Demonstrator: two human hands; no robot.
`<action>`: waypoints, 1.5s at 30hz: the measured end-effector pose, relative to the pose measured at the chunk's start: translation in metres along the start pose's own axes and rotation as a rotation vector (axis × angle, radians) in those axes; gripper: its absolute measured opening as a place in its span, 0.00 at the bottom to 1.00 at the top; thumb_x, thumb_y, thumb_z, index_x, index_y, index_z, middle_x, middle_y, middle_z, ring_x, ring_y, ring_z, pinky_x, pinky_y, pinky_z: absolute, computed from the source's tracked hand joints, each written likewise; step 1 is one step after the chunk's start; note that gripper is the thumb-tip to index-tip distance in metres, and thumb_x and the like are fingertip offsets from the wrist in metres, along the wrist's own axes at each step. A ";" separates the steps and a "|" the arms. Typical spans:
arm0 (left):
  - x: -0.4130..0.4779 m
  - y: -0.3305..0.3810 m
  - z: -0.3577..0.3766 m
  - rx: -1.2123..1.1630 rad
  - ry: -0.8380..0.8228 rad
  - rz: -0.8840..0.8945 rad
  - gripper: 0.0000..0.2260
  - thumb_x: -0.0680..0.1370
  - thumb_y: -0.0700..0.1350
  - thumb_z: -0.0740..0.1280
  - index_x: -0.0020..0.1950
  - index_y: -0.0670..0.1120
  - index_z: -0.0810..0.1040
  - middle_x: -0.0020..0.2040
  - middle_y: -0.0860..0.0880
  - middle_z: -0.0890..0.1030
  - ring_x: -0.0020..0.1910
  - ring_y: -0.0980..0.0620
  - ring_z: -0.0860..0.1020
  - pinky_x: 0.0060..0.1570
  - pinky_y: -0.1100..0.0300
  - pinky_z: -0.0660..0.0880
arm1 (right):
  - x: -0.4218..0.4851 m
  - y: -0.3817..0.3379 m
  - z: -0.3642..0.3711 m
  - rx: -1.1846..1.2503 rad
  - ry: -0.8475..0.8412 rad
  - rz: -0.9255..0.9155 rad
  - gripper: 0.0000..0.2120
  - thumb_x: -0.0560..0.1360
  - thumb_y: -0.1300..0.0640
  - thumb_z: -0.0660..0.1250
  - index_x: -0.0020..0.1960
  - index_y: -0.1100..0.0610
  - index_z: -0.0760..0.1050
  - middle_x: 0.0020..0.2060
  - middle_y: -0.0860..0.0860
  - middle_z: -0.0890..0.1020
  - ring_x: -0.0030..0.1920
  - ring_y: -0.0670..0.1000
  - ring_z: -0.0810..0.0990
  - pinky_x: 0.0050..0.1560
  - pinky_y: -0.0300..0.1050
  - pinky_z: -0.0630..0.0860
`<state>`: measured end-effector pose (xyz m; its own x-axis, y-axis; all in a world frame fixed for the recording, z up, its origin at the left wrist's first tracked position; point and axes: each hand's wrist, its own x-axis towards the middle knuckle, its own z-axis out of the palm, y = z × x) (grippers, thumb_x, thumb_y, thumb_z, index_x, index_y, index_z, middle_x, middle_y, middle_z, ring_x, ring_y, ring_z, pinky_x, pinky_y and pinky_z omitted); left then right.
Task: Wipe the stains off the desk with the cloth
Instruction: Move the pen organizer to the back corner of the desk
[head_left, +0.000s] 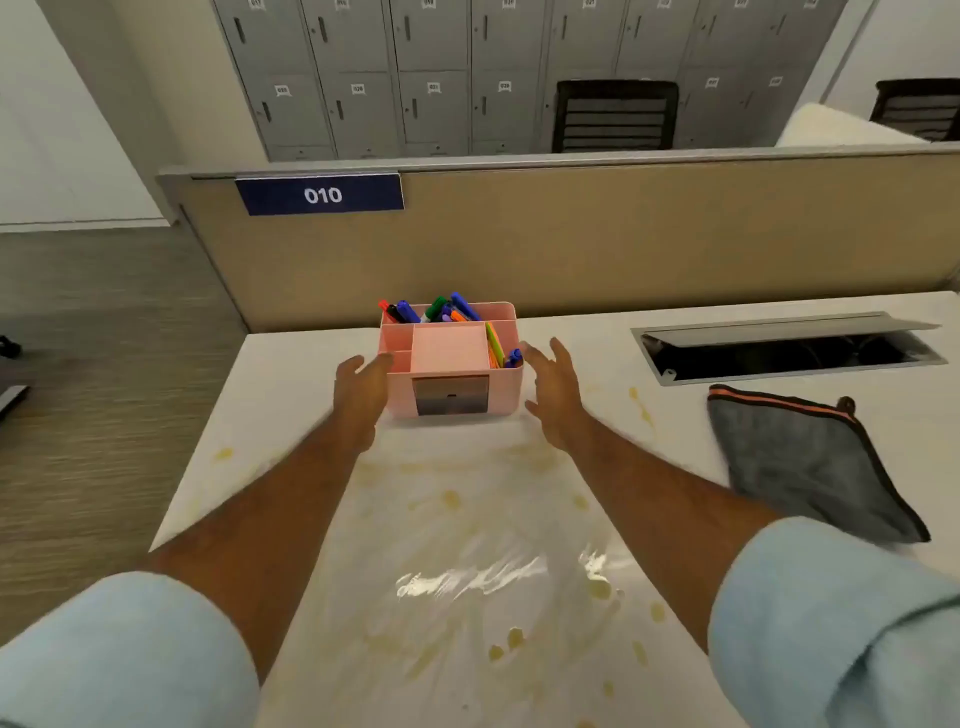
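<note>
reaching with both arms, i see my left hand (361, 387) and right hand (553, 392) spread, flanking a pink organiser (451, 358) of markers; whether they touch its sides i cannot tell. the grey cloth (810, 462) lies flat on the white desk (291, 395) right of my right forearm, long axis running from the far orange-striped hem toward my near right. yellowish stains (451, 499) dot the surface between my forearms.
</note>
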<state>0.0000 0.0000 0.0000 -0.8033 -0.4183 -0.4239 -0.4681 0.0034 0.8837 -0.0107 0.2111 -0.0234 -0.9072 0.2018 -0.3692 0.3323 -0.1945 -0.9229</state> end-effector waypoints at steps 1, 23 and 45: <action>0.002 0.003 0.000 0.035 -0.026 -0.003 0.21 0.80 0.51 0.62 0.70 0.45 0.67 0.69 0.46 0.72 0.63 0.43 0.71 0.61 0.47 0.71 | 0.000 -0.002 0.002 -0.039 -0.013 -0.029 0.32 0.77 0.46 0.66 0.76 0.44 0.55 0.75 0.52 0.62 0.66 0.53 0.69 0.55 0.48 0.73; 0.054 0.019 -0.052 0.229 -0.011 0.095 0.13 0.79 0.35 0.62 0.63 0.36 0.73 0.60 0.37 0.79 0.54 0.38 0.81 0.50 0.45 0.81 | -0.004 0.012 0.070 0.086 -0.064 0.031 0.21 0.78 0.55 0.65 0.71 0.52 0.69 0.63 0.54 0.74 0.65 0.57 0.70 0.63 0.65 0.73; 0.121 0.011 -0.165 0.142 0.113 0.086 0.15 0.80 0.37 0.58 0.67 0.41 0.73 0.61 0.41 0.79 0.55 0.40 0.80 0.46 0.46 0.81 | 0.001 0.040 0.205 -0.027 -0.204 0.018 0.21 0.79 0.51 0.63 0.72 0.48 0.68 0.53 0.50 0.77 0.52 0.51 0.74 0.46 0.49 0.76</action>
<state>-0.0413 -0.1998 -0.0089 -0.7998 -0.5101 -0.3165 -0.4533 0.1676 0.8754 -0.0511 0.0066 -0.0378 -0.9334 -0.0003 -0.3587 0.3536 -0.1695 -0.9199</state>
